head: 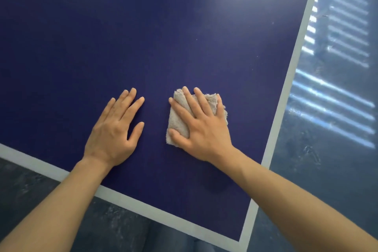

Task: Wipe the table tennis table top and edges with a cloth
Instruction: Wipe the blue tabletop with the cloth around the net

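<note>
On the dark blue table top (184, 26), near its front right corner, the right hand (201, 127) lay flat on a folded beige cloth (181, 116), pressing it down with straight, spread fingers (189, 98) rather than curling round it. The thumb lay across the cloth's near left corner, and the little finger ran along its right side. The wrist was bent slightly, and the bare forearm reached in from the lower right across the corner of the table.

The cloth was a small, roughly square pad of terry fabric with frayed edges, sitting squarely under the palm; its slightly longer side seemed to run away from the person, in line with the fingers, though the hand covered too much of it to be sure. No label or writing could be made out on it.

Just beside it, apart from the cloth, the left hand (114, 129) rested palm down on the bare blue surface, fingers straight and loosely spread, holding nothing. Its forearm came in from the lower left over the near edge.

A white border line (286, 92) ran along the table's right side and near edge, meeting at the corner. Beyond it lay a dark floor (337, 149) striped with bands of light.
</note>
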